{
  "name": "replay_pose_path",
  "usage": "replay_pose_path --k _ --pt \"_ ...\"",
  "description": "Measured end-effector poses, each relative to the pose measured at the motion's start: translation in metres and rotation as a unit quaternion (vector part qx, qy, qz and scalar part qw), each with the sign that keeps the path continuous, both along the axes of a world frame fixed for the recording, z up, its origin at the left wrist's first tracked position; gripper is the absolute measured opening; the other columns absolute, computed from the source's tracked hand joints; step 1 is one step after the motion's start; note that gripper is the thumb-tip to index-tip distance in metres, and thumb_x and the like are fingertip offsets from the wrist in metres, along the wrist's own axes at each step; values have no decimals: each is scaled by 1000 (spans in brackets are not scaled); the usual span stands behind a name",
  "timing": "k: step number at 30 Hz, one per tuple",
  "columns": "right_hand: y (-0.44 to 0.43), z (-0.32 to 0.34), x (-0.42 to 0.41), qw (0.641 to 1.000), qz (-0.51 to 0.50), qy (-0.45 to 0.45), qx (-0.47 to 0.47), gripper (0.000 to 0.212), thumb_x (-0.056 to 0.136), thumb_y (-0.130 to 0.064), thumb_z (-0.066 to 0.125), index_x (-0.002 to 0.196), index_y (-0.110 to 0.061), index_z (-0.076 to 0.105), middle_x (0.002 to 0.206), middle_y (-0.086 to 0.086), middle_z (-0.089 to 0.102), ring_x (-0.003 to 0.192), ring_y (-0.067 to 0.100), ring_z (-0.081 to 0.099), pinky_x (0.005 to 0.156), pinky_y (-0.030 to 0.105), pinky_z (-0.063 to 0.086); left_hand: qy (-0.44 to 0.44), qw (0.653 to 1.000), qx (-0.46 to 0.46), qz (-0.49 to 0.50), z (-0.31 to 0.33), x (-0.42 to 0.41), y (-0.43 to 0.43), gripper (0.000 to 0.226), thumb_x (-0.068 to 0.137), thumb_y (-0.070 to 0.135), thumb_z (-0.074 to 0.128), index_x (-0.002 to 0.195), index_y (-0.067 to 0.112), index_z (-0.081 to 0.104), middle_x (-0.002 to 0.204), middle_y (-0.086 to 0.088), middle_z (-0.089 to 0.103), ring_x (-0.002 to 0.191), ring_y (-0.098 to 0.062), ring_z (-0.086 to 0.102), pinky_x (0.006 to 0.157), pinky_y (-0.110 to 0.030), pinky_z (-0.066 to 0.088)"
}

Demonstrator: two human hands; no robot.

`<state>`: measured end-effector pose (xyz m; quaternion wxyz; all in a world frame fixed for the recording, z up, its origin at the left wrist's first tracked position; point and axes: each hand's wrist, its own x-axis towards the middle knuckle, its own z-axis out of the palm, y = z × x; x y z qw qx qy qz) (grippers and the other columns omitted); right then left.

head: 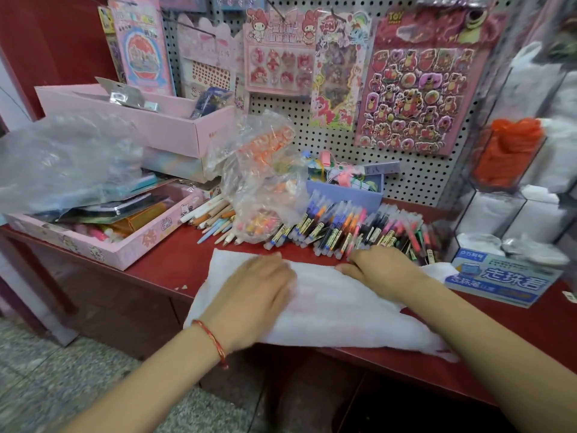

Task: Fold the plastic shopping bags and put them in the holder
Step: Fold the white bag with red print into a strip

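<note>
White plastic bag (337, 310) flat on red counter (162, 264), L hand (256, 295) pressing palm-down, R hand (381, 270) flat at far edge

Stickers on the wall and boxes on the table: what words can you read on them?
"TOY": top corner of the pink bear sticker sheet.
"PONY": top of the pony sticker pack.
"走珠君", as far as it can be made out: front of the blue and white box.
Too small or blurred to read: the pen labels, the pink character card and the box's small print.
</note>
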<state>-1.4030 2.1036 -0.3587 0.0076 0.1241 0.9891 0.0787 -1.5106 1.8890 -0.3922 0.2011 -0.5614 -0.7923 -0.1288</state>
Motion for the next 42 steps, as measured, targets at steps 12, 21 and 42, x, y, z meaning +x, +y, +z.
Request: replay_pose_path --k 12,21,42 --pt "-108 3 -16 959 115 108 -237 33 95 -10 41 126 -3 50 129 17 53 119 32 47 99 42 39 -95 987 -123 39 -27 7 -6 64 96 47 11 132 14 52 139 -9 50 131 -23 42 113 -38 21" --pt "-43 -41 40 986 -22 1 -166 114 54 -83 -22 150 -23 -4 157 -5 -14 142 7 -16 109 22 -17 -136 983 -94 81 -30 -19 -29 116 58 73 -38 149 17 6 148 11 -9 137 -1 -11 109 -18 -18" --pt "-73 -53 73 986 128 77 -69 52 100 -40 24 137 -7 40 141 13 47 128 23 47 110 31 19 68 994 -81 -36 -35 -18 -72 76 68 -6 21 143 1 28 130 -19 55 118 -30 56 111 -38 14"
